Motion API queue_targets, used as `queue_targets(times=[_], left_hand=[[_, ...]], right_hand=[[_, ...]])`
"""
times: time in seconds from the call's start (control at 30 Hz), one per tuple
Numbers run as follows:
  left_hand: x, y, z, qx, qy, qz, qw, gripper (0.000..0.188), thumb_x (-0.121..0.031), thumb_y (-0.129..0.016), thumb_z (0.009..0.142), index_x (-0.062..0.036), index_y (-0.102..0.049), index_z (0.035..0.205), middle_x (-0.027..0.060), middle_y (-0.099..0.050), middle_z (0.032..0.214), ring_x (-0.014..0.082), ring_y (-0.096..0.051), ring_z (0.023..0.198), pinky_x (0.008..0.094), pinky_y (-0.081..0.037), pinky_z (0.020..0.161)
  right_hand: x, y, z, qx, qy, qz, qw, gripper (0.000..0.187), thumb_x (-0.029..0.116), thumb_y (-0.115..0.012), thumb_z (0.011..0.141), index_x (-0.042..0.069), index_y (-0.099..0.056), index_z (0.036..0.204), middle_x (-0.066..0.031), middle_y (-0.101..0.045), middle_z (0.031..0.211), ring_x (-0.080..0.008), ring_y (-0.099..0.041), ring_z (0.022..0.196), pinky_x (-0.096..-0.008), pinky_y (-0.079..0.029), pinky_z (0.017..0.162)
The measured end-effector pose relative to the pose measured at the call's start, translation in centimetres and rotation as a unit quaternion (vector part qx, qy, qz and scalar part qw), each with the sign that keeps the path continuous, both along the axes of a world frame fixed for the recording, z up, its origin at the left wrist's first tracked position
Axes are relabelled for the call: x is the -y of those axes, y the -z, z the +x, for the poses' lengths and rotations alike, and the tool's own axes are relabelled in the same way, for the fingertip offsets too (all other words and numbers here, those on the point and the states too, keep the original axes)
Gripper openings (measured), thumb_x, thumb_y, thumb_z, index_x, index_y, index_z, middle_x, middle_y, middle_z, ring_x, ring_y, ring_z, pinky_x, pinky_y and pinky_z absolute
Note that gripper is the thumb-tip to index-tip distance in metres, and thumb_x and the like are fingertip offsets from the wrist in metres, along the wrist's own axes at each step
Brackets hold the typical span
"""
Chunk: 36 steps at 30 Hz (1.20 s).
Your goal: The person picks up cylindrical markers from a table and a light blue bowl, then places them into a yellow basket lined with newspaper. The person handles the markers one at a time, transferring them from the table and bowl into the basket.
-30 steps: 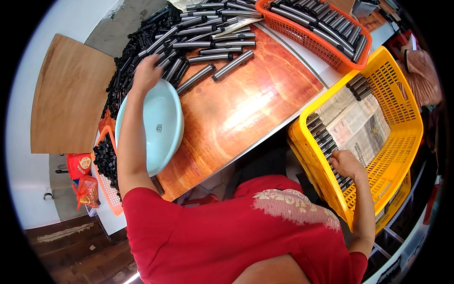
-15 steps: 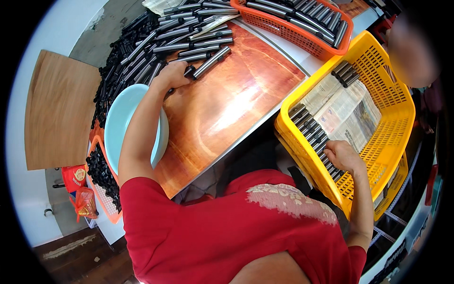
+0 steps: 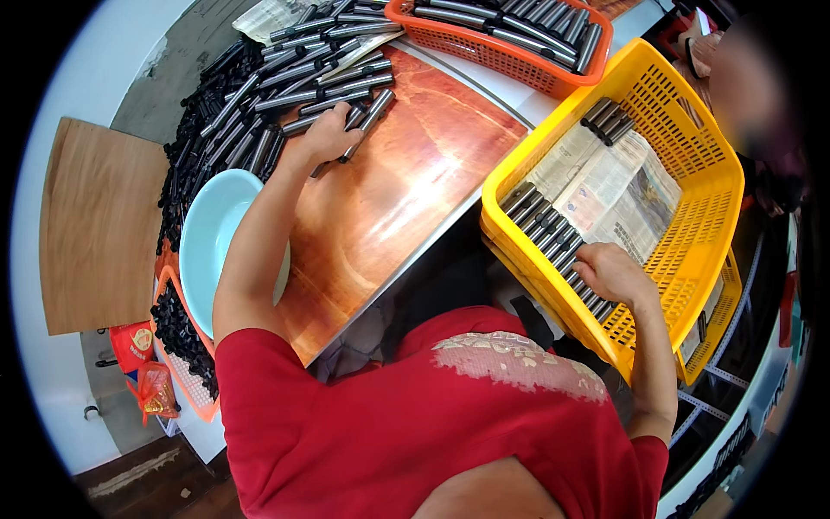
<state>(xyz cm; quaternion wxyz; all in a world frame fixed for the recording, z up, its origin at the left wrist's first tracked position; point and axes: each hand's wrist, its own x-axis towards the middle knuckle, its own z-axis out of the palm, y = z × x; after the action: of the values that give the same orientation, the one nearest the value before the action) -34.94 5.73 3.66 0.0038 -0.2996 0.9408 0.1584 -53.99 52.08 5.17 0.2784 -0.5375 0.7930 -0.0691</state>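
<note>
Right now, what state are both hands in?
Left hand: curled at metal tubes on the table; grip unclear.
Right hand: curled over tube row in yellow basket; grip unclear.

The glossy brown table (image 3: 372, 225) bears metal tubes (image 3: 290, 99) and a pale blue basin (image 3: 207, 233)

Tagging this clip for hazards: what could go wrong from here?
Loose tubes lie beside the left hand; one might roll. The left forearm overlaps the bowl in view and could knock it. The right hand is at the row in the basket and might disturb it.
</note>
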Motion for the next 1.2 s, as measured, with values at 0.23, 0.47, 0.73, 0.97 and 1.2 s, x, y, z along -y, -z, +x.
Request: queue_targets(times=[0.23,0.47,0.73,0.97,1.2], left_hand=[[-3.4,0.1,-1.5,-0.031,-0.023,-0.081,0.996,0.037,-0.012,-0.066,0.066,-0.0022,-0.054,0.099,0.0224,-0.062,0.089,0.038,-0.06,0.09,0.0428,-0.047,0.078],[-9.3,-4.9,-2.5,-0.171,-0.022,0.29,0.941,0.025,-0.013,-0.072,0.061,-0.0022,-0.058,0.08,0.0083,-0.059,0.065,0.0172,-0.057,0.053,0.0301,-0.045,0.049],[-23.1,-7.4,-0.7,-0.104,0.162,0.631,0.751,0.057,-0.008,-0.073,0.059,0.0066,-0.057,0.112,0.0108,-0.065,0.086,0.0158,-0.064,0.077,0.028,-0.051,0.073],[-27.2,-4.8,-0.8,-0.105,0.151,0.722,0.667,0.052,-0.015,-0.077,0.057,0.0077,-0.06,0.1,0.0105,-0.064,0.075,0.0156,-0.063,0.067,0.0263,-0.051,0.064],[-28.9,-5.3,-1.2,-0.03,0.246,0.666,0.704,0.029,-0.01,-0.076,0.068,0.0012,-0.062,0.092,-0.0032,-0.058,0.073,0.0033,-0.05,0.066,0.02,-0.041,0.059]], right_hand=[[-0.3,-1.1,0.3,-0.018,-0.022,-0.009,1.0,0.023,0.019,-0.055,0.083,-0.003,-0.056,0.076,-0.0227,-0.059,0.078,-0.0386,-0.058,0.08,-0.0447,-0.046,0.075],[0.0,-4.2,1.0,-0.001,0.01,-0.167,0.986,0.019,0.015,-0.057,0.082,-0.004,-0.057,0.08,-0.0218,-0.059,0.079,-0.0371,-0.059,0.079,-0.0427,-0.047,0.072],[3.8,-7.4,2.4,-0.015,0.033,-0.472,0.881,0.024,0.019,-0.045,0.088,0.0,-0.057,0.08,-0.0177,-0.056,0.073,-0.0346,-0.057,0.072,-0.0388,-0.048,0.067],[1.6,-6.9,2.8,-0.085,-0.066,-0.443,0.89,0.019,0.017,-0.053,0.079,0.006,-0.053,0.064,-0.0096,-0.052,0.058,-0.03,-0.055,0.053,-0.0382,-0.046,0.051],[-0.4,-6.9,4.8,0.039,0.037,-0.342,0.938,0.028,0.024,-0.05,0.08,0.003,-0.058,0.064,-0.0153,-0.056,0.06,-0.0358,-0.058,0.058,-0.0415,-0.047,0.054]])
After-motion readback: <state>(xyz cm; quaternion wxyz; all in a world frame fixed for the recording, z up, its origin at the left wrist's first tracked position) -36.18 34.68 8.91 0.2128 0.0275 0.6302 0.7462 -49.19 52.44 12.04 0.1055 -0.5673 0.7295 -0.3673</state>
